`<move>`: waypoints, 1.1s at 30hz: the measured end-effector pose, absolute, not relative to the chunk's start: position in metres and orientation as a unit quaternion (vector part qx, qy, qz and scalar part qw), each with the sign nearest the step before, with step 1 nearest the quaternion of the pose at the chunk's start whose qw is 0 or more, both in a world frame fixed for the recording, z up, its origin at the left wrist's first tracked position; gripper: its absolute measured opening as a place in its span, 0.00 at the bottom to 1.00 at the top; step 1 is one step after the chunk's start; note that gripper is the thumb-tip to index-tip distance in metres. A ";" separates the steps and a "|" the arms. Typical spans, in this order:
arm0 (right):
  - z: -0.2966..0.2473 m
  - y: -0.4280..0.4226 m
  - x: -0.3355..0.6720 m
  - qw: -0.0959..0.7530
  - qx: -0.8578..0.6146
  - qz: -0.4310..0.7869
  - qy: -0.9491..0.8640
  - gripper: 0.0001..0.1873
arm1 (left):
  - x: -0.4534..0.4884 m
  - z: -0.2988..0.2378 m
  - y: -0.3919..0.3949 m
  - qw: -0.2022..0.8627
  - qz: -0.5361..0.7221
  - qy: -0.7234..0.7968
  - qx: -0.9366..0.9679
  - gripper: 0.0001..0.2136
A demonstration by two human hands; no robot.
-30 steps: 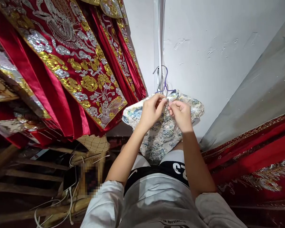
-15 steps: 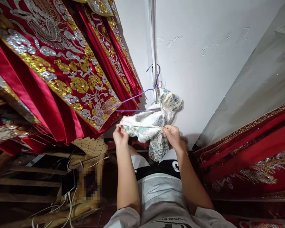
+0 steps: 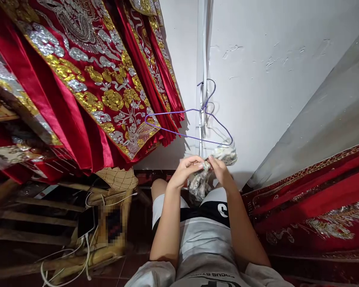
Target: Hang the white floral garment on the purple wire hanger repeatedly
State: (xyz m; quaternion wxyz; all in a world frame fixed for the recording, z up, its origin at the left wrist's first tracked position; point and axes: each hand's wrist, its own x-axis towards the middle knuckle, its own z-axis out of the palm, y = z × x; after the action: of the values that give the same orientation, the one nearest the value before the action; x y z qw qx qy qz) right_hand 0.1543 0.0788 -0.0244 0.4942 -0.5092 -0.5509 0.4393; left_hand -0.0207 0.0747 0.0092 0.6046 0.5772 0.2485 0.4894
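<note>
A purple wire hanger (image 3: 185,136) hangs from a white vertical strip (image 3: 204,52) on the wall. Bunched below its right corner is a white floral garment (image 3: 199,185), part of it stretching up toward that corner. My left hand (image 3: 188,169) has its fingers pinched on the bunched cloth. Close beside it, my right hand (image 3: 219,169) also grips the garment, thumb pressed on the fabric. Folds and fingers hide exactly where the cloth is gathered.
Red cloth with gold and silver sequins (image 3: 113,99) hangs at the left. A phone (image 3: 86,221) with white cables rests on a wooden seat (image 3: 113,255). More red embroidered cloth (image 3: 323,207) lies along the right, beneath a grey sheet (image 3: 311,99).
My left hand has moved right, next to my right hand. The garment, stretched between my hands before, is now bunched, and the hanger's lower bar is bare.
</note>
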 end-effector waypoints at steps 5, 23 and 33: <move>-0.019 0.068 0.153 0.467 -0.397 0.623 -0.486 0.36 | 0.003 0.002 0.073 0.480 0.514 0.286 0.652 0.11; 0.014 0.127 0.196 0.637 -0.451 0.223 -0.584 0.14 | -0.093 -0.040 0.092 0.337 0.115 0.433 0.828 0.14; -0.002 0.170 0.196 0.576 -0.462 0.299 -0.605 0.09 | -0.136 0.001 0.087 0.343 0.203 0.506 0.765 0.17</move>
State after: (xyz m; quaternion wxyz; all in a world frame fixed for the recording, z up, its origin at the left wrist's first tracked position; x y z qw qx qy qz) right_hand 0.1955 0.1695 -0.0023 0.5758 -0.4621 -0.6047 0.2988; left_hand -0.1362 0.0867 0.0009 0.3432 0.7650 0.5060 0.2026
